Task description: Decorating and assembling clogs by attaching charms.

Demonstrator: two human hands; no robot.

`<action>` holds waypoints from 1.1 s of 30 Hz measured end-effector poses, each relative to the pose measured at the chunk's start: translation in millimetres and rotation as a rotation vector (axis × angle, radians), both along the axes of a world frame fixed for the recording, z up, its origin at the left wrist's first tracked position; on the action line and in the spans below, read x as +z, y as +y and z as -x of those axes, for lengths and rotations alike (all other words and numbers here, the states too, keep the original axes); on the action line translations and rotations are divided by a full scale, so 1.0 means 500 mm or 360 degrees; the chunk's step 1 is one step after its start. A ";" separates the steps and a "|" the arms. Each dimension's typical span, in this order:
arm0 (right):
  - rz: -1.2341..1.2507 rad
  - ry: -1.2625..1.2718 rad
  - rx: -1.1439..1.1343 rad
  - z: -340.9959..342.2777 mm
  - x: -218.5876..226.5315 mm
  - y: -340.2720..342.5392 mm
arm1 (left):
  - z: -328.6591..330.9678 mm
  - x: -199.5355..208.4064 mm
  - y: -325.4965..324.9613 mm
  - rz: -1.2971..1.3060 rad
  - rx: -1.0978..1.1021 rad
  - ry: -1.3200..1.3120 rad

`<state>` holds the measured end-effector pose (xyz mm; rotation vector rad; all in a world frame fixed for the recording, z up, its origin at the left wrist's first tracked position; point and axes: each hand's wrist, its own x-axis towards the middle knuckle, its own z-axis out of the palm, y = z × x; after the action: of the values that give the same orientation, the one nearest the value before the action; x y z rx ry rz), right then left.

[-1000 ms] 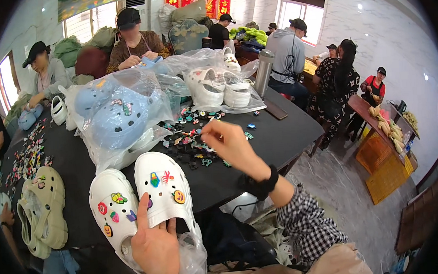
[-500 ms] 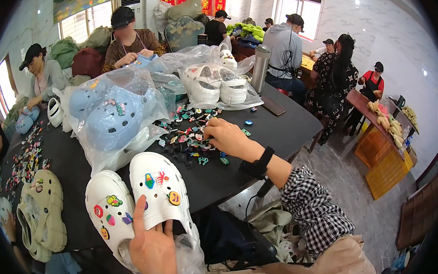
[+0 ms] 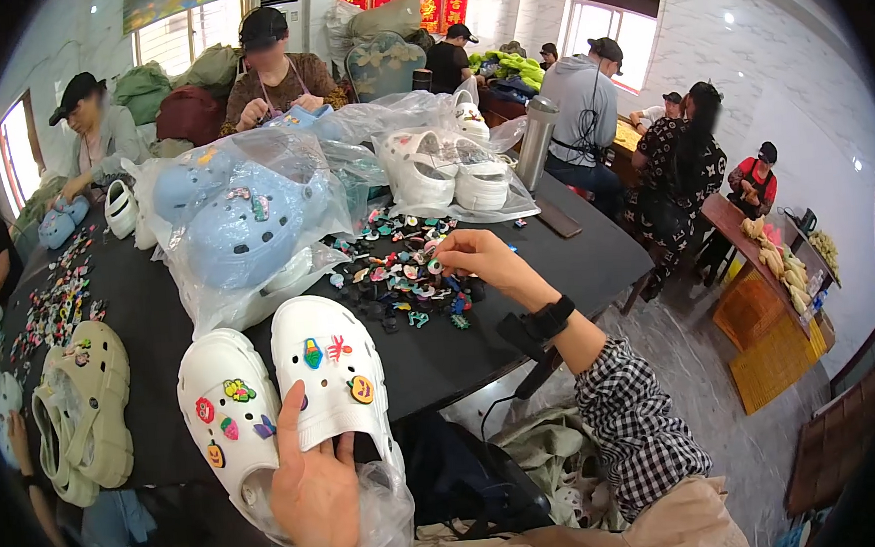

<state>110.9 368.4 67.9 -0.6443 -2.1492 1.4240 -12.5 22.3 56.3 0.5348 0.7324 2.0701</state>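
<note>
My left hand [image 3: 316,502] grips a pair of white clogs at the table's near edge. One finger lies along the right white clog [image 3: 335,365] and other fingers reach into its opening; the left white clog [image 3: 228,412] rests against it. Both uppers carry colourful charms, among them a pumpkin charm [image 3: 361,389] and a strawberry charm [image 3: 230,428]. Clear plastic [image 3: 382,518] hangs by my wrist. Over a heap of loose shoe charms [image 3: 398,286], my right hand [image 3: 492,262] pinches a small round charm [image 3: 435,266] between thumb and fingertips.
Bagged light blue clogs [image 3: 240,230] and bagged white clogs [image 3: 446,173] stand behind the heap. Beige clogs [image 3: 89,395] lie at the left, near another charm spread [image 3: 58,297]. A steel flask [image 3: 538,142] and a dark phone-like slab [image 3: 559,218] sit far right. Several people work around.
My right hand has drawn slightly back and up from the heap, now with a small charm at its fingertips. Loose charms at the heap's right have been swept inward. My left hand keeps its grip.
</note>
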 end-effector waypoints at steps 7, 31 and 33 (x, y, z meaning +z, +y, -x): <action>0.0382 0.0137 0.0345 0.026 0.069 -0.119 | -0.005 -0.003 -0.001 -0.0011 0.0013 -0.0022; -0.1644 -0.0495 0.0952 0.144 0.182 -0.355 | -0.017 0.000 -0.005 -0.0106 0.0008 -0.0046; -0.1678 -0.0522 0.0980 0.147 0.186 -0.353 | -0.017 -0.006 -0.004 -0.0135 -0.0001 -0.0041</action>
<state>37.5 191.9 160.7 0.2275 -3.0480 0.2015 -4.2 20.4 53.3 0.5543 0.6320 2.1110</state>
